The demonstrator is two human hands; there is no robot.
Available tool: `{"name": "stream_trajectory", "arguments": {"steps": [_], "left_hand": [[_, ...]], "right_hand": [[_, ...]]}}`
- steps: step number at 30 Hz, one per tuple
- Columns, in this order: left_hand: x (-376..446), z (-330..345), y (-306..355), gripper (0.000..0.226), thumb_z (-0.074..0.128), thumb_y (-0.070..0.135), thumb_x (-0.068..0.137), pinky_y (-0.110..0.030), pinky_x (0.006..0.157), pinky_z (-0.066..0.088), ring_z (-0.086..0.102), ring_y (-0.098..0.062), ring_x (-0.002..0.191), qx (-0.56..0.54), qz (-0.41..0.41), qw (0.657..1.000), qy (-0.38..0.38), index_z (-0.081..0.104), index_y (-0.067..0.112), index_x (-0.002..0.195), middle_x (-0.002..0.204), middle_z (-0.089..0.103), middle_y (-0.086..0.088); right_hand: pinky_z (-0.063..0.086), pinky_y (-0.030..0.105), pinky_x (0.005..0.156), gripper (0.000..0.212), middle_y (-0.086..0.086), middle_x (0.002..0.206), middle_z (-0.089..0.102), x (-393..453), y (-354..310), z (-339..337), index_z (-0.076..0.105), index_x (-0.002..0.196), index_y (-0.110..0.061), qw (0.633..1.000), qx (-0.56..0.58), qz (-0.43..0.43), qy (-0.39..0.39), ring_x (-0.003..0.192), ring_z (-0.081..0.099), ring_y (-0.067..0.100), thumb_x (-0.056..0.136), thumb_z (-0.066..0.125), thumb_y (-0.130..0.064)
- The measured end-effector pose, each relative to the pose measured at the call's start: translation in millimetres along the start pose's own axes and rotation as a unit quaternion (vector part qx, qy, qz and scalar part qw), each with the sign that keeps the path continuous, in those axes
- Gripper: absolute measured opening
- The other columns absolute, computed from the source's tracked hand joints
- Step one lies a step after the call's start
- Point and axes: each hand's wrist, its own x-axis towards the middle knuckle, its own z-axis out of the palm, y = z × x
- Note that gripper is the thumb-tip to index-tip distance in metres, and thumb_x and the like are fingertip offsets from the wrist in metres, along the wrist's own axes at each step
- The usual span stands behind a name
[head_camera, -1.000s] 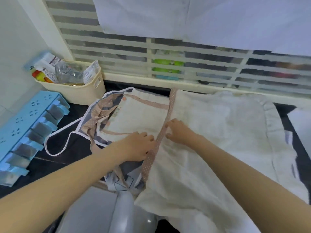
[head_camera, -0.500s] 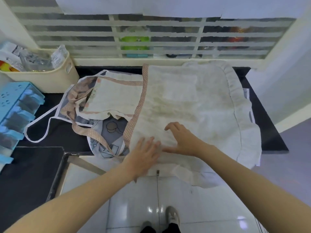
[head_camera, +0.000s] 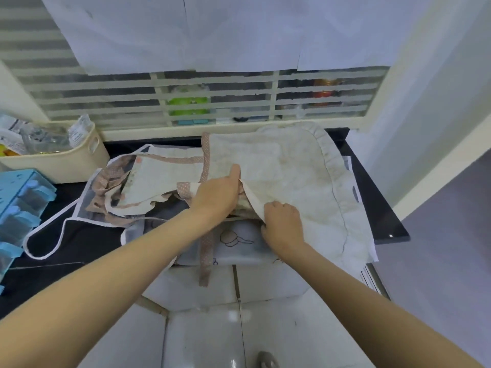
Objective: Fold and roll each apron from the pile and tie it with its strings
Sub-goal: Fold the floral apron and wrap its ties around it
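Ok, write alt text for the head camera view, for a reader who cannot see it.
Two bare hands lift the near edge of a cream apron on a black counter: the left hand and the right hand grip the fabric. Other aprons lie beneath, and a beige basket sits at far left.

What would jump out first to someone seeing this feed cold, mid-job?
Most striking is the cream apron spread over the pile on the dark counter, with both hands at its near edge: the left hand grips a lifted fold and the right hand clutches the cloth beside it. A dotted brown strap hangs over the counter's front edge. At far left sit a cream basket and a blue rack.
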Motion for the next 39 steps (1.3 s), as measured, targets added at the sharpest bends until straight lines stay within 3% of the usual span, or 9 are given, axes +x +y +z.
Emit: {"name": "stream_trajectory", "arguments": {"steps": [3, 5, 10, 18, 23, 26, 29, 34, 39], "left_hand": [[5, -2, -11, 0.024, 0.038, 0.032, 0.100, -0.033, 0.052, 0.034, 0.047, -0.025, 0.060, -0.099, 0.039, 0.993, -0.050, 0.037, 0.010, 0.110, 0.074, 0.054, -0.003], [0, -4, -15, 0.035, 0.046, 0.048, 0.093, -0.033, 0.055, 0.036, 0.047, -0.020, 0.059, -0.157, 0.070, 0.977, -0.125, 0.033, 0.017, 0.103, 0.069, 0.049, 0.003], [5, 9, -36, 0.020, 0.054, 0.033, 0.090, -0.029, 0.062, 0.031, 0.047, -0.019, 0.078, -0.081, 0.046, 0.977, -0.191, 0.044, 0.017, 0.085, 0.086, 0.046, 0.001], [84, 33, -78, 0.028, 0.043, 0.024, 0.098, -0.030, 0.067, 0.033, 0.049, -0.021, 0.083, -0.189, -0.105, 0.942, -0.255, 0.043, 0.019, 0.070, 0.082, 0.053, -0.002], [96, 56, -95, 0.030, 0.039, 0.039, 0.099, -0.023, 0.069, 0.040, 0.052, -0.017, 0.092, -0.302, -0.228, 0.862, -0.336, 0.051, 0.012, 0.104, 0.110, 0.057, -0.006], [84, 53, -112, 0.047, 0.053, 0.055, 0.088, -0.026, 0.097, 0.037, 0.044, -0.011, 0.119, -0.373, -0.253, 0.764, -0.462, 0.044, 0.025, 0.123, 0.127, 0.046, 0.010], [69, 66, -126, 0.061, 0.073, 0.038, 0.079, -0.027, 0.106, 0.031, 0.038, -0.014, 0.126, -0.243, -0.157, 0.797, -0.530, 0.038, 0.027, 0.127, 0.137, 0.038, 0.005], [52, 93, -121, 0.075, 0.072, 0.013, 0.076, -0.014, 0.085, 0.036, 0.042, -0.017, 0.116, -0.224, -0.072, 0.884, -0.403, 0.030, 0.014, 0.138, 0.125, 0.033, 0.001], [24, 99, -127, 0.100, 0.079, 0.025, 0.070, -0.027, 0.099, 0.038, 0.036, -0.019, 0.128, -0.195, -0.064, 0.892, -0.403, 0.016, 0.010, 0.146, 0.143, 0.024, -0.001]], "right_hand": [[0.036, 0.031, 0.085, 0.003, 0.009, 0.102, 0.062, 14, 32, -30, 0.054, 0.085, -0.008, 0.997, -0.063, 0.032, -0.029, 0.103, 0.058, 0.028, 0.088, 0.052, -0.009], [0.036, 0.029, 0.074, 0.017, 0.008, 0.093, 0.055, 28, 54, -50, 0.043, 0.073, -0.009, 0.993, -0.061, 0.078, -0.065, 0.099, 0.058, 0.029, 0.087, 0.052, -0.004], [0.042, 0.028, 0.071, 0.022, 0.013, 0.097, 0.059, 74, 88, -76, 0.061, 0.097, -0.001, 0.959, -0.075, 0.056, -0.269, 0.086, 0.055, 0.023, 0.079, 0.072, -0.010], [0.039, 0.030, 0.071, 0.022, 0.009, 0.108, 0.059, 163, 92, -55, 0.057, 0.111, -0.007, 0.983, -0.125, 0.024, -0.135, 0.099, 0.057, 0.028, 0.097, 0.046, -0.020], [0.037, 0.031, 0.080, 0.024, -0.002, 0.073, 0.044, 190, 105, -7, 0.058, 0.109, -0.014, 0.969, -0.177, 0.010, -0.175, 0.101, 0.058, 0.023, 0.093, 0.043, -0.005], [0.032, 0.035, 0.098, 0.031, 0.002, 0.115, 0.057, 205, 97, 9, 0.048, 0.124, -0.017, 0.966, -0.199, -0.006, -0.167, 0.118, 0.048, 0.025, 0.094, 0.044, -0.016], [0.030, 0.043, 0.105, 0.050, 0.010, 0.144, 0.033, 214, 65, 22, 0.029, 0.140, -0.014, 0.962, -0.176, -0.120, -0.173, 0.132, 0.032, 0.031, 0.094, 0.048, -0.017], [0.041, 0.037, 0.098, 0.067, 0.005, 0.149, 0.024, 192, -9, 42, 0.015, 0.149, -0.017, 0.870, -0.104, -0.458, -0.152, 0.128, 0.036, 0.029, 0.093, 0.051, -0.009], [0.042, 0.033, 0.064, 0.035, 0.007, 0.121, 0.049, 188, -31, 60, 0.041, 0.130, -0.011, 0.874, -0.068, -0.444, -0.182, 0.099, 0.056, 0.026, 0.096, 0.044, -0.016]]}}
